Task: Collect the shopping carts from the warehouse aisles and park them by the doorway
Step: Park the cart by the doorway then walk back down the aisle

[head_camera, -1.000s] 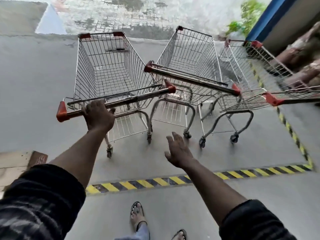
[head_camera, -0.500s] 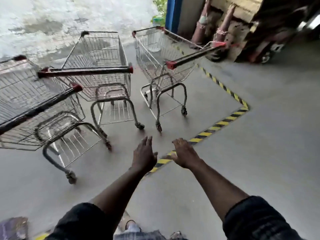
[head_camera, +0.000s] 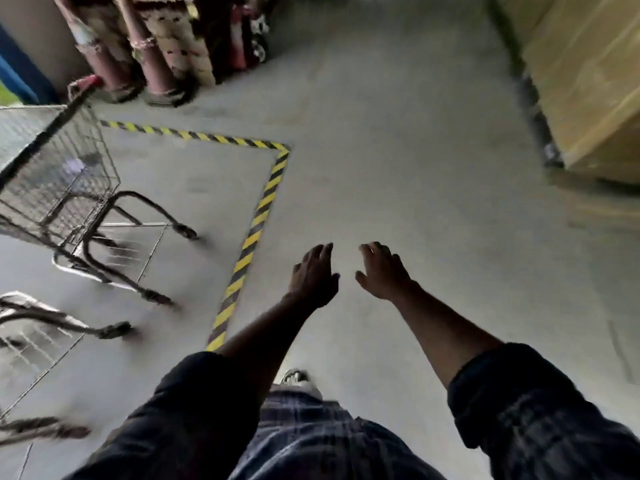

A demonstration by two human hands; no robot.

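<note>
A wire shopping cart [head_camera: 59, 174] with a red handle cap stands at the left, inside the area bordered by yellow-and-black floor tape [head_camera: 258, 209]. The blurred lower frames and wheels of other carts [head_camera: 52, 327] show at the left edge below it. My left hand [head_camera: 313, 277] and my right hand [head_camera: 382, 271] hang side by side over bare concrete to the right of the tape. Both hold nothing and their fingers are apart. Neither touches a cart.
Reddish posts and wrapped rolls [head_camera: 152, 46] lean against the wall at the top left. A tall stack wrapped in yellowish film [head_camera: 585, 81] stands at the right. Grey concrete floor [head_camera: 398, 150] runs ahead between them. One sandalled foot shows below my arms.
My left hand let go of the cart handle. The view has swung right, so the carts slid to the left edge and the open aisle now lies ahead.
</note>
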